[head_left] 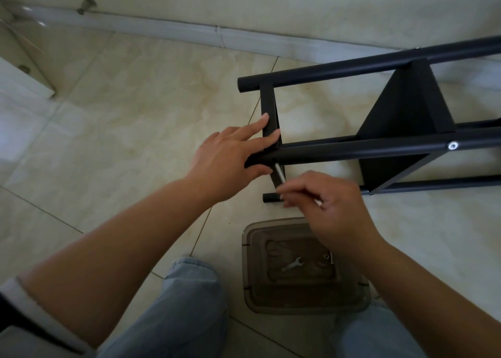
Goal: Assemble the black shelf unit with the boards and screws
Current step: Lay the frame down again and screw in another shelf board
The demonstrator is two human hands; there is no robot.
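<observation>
The black shelf unit (379, 146) lies on its side on the tiled floor, its tubes running off to the right. My left hand (233, 154) grips the end of the near upper tube, fingers lying on the black end board (269, 113). My right hand (325, 203) pinches a thin silver hex key (279, 174) whose tip sits at the tube's end joint. A silver screw head (452, 145) shows further along the same tube. A second black board (401, 108) stands between the tubes.
A brownish translucent plastic tray (303, 300) sits on the floor between my knees, holding a small flat spanner (291, 264) and a few small fittings. A white baseboard (189, 31) runs along the wall behind. White furniture (21, 81) stands at the left.
</observation>
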